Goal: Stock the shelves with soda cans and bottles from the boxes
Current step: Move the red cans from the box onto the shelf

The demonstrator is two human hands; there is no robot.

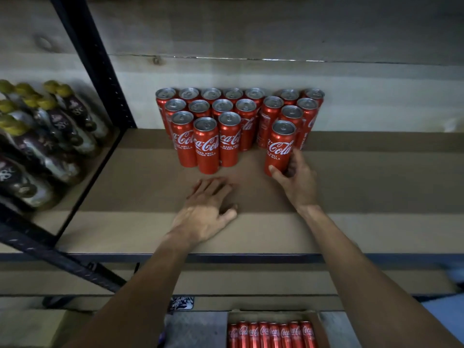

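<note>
Several tall red soda cans (221, 121) stand in rows at the back of the brown shelf board (376, 177). My right hand (296, 179) grips one more red can (280, 146) near its base; the can stands upright on the board at the front right of the group. My left hand (208, 209) rests palm down on the board in front of the cans, fingers loosely spread, holding nothing. Below the shelf, a cardboard box (324, 330) holds a row of several red cans (271, 334).
A black metal upright (100, 71) divides this shelf from the left bay, where several dark bottles with yellow caps (45, 136) lie stacked. The shelf's dark front rail (251, 257) runs across below my wrists. A wall closes the back.
</note>
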